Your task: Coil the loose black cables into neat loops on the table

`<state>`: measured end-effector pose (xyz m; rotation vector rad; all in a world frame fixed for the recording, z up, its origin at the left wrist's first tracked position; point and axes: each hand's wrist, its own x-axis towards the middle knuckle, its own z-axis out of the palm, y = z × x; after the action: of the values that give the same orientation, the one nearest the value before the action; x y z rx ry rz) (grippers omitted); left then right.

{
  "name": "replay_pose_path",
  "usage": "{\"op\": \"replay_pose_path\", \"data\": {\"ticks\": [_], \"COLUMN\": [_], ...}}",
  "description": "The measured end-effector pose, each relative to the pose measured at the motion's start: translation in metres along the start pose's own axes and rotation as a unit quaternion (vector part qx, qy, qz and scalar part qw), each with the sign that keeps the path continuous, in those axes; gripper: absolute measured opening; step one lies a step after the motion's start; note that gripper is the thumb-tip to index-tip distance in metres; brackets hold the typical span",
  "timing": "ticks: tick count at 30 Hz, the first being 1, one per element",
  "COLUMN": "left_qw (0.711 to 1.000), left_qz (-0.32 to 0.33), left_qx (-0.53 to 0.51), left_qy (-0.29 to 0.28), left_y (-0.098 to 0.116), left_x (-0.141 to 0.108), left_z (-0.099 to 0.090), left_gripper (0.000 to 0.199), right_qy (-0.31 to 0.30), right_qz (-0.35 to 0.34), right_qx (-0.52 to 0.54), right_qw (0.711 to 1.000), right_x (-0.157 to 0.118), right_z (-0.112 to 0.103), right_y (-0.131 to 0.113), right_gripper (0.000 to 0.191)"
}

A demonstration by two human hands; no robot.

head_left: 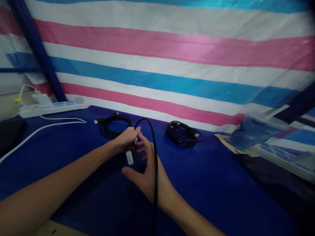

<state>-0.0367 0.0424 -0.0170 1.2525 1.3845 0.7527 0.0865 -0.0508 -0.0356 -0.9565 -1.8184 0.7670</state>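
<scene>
Cable (156, 157), black, round, its white-tipped plug (129, 157) blurred, is pinched in the left hand (128, 136) toward the flat blue desk (209, 183)'s far edge; right hand (145, 178) spread, contact unclear; cable bottom cut off.

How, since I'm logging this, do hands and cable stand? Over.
Left hand gripping black cable near its plug. Right hand open beside it. Cable crosses before right hand. Two coiled cables beyond.

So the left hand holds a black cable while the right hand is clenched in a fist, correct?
Not quite: the head view shows the right hand open, its thumb spread from the fingers. The left hand does hold a black cable.
</scene>
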Motion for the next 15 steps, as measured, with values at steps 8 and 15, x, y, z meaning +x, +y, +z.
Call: {"op": "replay_pose_path", "data": {"ticks": [8,15], "left_qw": [0.99,0.919], "left_qz": [0.133,0.375], "left_qx": [-0.026,0.102], "left_qy": [0.034,0.063], "left_y": [-0.008,0.002], "left_x": [0.001,-0.016], "left_z": [0.021,-0.002], "left_gripper": [0.023,0.024], "right_qy": [0.003,0.02], "right_qz": [0.12,0.131], "right_qx": [0.035,0.176], "right_qw": [0.992,0.975], "right_x": [0.02,0.035], "right_z": [-0.017,-0.031], "right_y": [0.011,0.005], "right_gripper": [0.061,0.036]}}
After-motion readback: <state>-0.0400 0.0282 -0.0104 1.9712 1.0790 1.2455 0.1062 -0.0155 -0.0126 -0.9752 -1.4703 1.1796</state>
